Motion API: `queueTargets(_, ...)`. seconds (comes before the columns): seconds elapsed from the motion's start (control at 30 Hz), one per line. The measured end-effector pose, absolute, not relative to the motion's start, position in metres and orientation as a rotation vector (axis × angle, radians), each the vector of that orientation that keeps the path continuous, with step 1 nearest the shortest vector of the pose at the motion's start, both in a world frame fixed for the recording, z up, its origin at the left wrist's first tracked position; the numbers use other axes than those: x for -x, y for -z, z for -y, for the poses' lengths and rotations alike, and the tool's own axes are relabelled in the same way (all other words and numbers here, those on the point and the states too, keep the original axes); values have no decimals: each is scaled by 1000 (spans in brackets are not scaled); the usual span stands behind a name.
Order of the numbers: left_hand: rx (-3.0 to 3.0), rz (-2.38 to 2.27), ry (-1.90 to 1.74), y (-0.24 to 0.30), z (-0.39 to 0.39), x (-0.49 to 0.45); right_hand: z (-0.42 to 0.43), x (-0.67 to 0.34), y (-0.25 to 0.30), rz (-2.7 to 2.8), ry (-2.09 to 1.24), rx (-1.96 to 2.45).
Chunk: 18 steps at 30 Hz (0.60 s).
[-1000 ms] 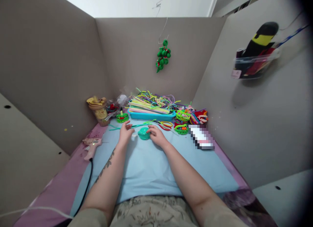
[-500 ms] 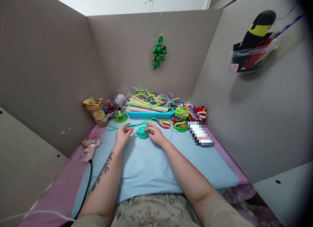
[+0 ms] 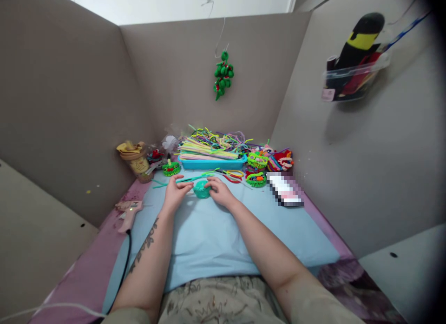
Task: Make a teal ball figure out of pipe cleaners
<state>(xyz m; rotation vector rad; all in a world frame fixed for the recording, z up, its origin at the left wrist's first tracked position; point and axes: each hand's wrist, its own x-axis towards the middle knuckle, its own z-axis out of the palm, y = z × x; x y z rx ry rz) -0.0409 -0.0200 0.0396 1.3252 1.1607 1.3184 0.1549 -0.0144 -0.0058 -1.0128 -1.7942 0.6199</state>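
Note:
A rounded teal piece (image 3: 201, 189), apparently coiled from fuzzy pipe cleaner, is held between the thumb and fingers of my right hand (image 3: 220, 192) just above the blue sheet. My left hand (image 3: 177, 192) is at its left side, thumb and fingers drawn together in a pinch with the tips close to the piece. Whatever lies between those fingertips is too small to make out. Behind both hands, loose teal pipe cleaners (image 3: 160, 183) lie across the sheet. Scissors with yellow and red handles (image 3: 235, 175) rest just beyond my right hand.
A blue tray (image 3: 212, 164) heaped with pipe cleaners stands at the back. Finished fuzzy figures (image 3: 256, 179) sit to its right, a green one (image 3: 171, 168) to its left. A pink glue gun (image 3: 130, 216) lies left, near a cup (image 3: 137, 162); a phone (image 3: 284, 189) lies right.
My left hand has moved slightly right, its fingertips nearer the teal piece and closer together. My right hand keeps its hold. The whole view has shifted slightly.

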Motion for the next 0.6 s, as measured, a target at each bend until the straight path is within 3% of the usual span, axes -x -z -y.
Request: queueTargets(0.6, -1479, -1128, -1323, -34, 18, 42, 15, -155, 7, 1813, -637, 1013)
